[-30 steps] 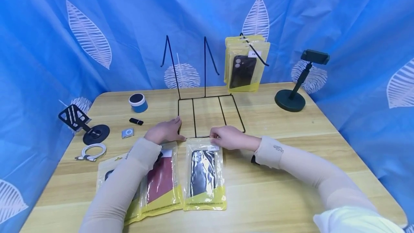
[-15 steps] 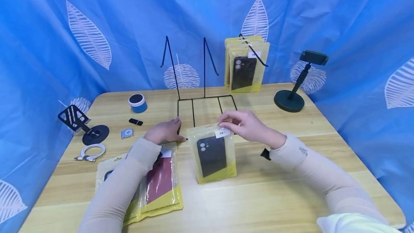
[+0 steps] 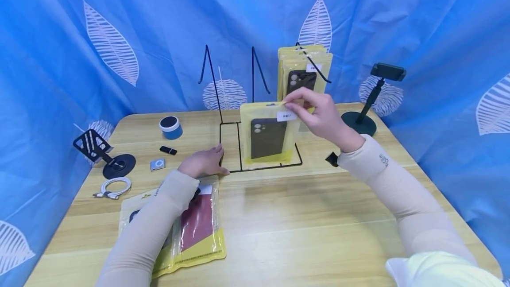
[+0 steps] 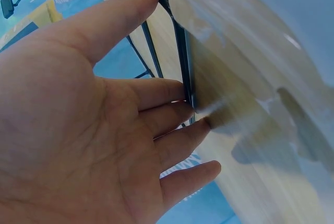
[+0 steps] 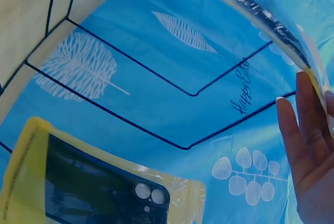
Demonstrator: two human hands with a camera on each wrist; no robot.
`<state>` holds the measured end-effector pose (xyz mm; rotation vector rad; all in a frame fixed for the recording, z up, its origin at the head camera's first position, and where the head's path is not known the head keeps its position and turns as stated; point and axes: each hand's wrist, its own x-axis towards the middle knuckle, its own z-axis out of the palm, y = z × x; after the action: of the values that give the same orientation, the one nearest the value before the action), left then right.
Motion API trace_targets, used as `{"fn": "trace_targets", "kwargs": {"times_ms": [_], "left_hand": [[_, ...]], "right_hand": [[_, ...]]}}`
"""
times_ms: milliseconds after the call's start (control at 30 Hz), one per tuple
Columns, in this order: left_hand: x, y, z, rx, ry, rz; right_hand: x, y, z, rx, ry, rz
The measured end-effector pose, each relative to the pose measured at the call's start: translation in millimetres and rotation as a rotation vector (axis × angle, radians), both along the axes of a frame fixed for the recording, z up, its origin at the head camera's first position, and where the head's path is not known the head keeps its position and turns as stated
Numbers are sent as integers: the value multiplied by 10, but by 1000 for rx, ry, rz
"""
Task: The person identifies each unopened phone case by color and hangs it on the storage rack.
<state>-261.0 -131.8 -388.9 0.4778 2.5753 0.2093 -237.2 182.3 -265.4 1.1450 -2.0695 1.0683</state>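
My right hand (image 3: pixel 318 114) pinches the top right corner of a yellow-edged clear pouch (image 3: pixel 267 138) with a dark phone case inside. The pouch hangs upright over the base of a black wire rack (image 3: pixel 263 168), below the middle hook (image 3: pixel 260 72). In the right wrist view, that same pouch (image 5: pixel 255 18) is seen edge-on beside my fingertips. My left hand (image 3: pixel 202 163) rests at the rack's front left corner. In the left wrist view its thumb and nearly straight fingers (image 4: pixel 172 145) touch the black wire. Several similar pouches (image 3: pixel 304 63) hang on the right hook.
Beneath my left forearm lie pouches, one with a dark red case (image 3: pixel 198 223). To the left are a black stand (image 3: pixel 115 165), a white cable (image 3: pixel 115 186), a small square player (image 3: pixel 157 164), a black stick (image 3: pixel 168 150) and a blue jar (image 3: pixel 171 128). A dark green phone stand (image 3: pixel 372 96) stands back right.
My right hand has lifted the dark-case pouch off the table, turned it upright and carried it up and back toward the rack. My left hand stays at the rack corner.
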Motion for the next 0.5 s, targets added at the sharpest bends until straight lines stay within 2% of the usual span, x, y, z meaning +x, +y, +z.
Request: {"fn": "trace_targets", "kwargs": {"times_ms": [100,233,400,500], "left_hand": [[1,-9,-3,6,-7,12],[7,-10,14,10,-7,15],[12,-6,17,11,3,1],[12,-4,6,9,13,-5]], "right_hand": [[-53,-5,63,-28,-31,-21],[-125,-29,71,-33,-72,-46],[-193,-62,55,-6,-71,-78],[-228,-88,58,23,-66,-125]]}}
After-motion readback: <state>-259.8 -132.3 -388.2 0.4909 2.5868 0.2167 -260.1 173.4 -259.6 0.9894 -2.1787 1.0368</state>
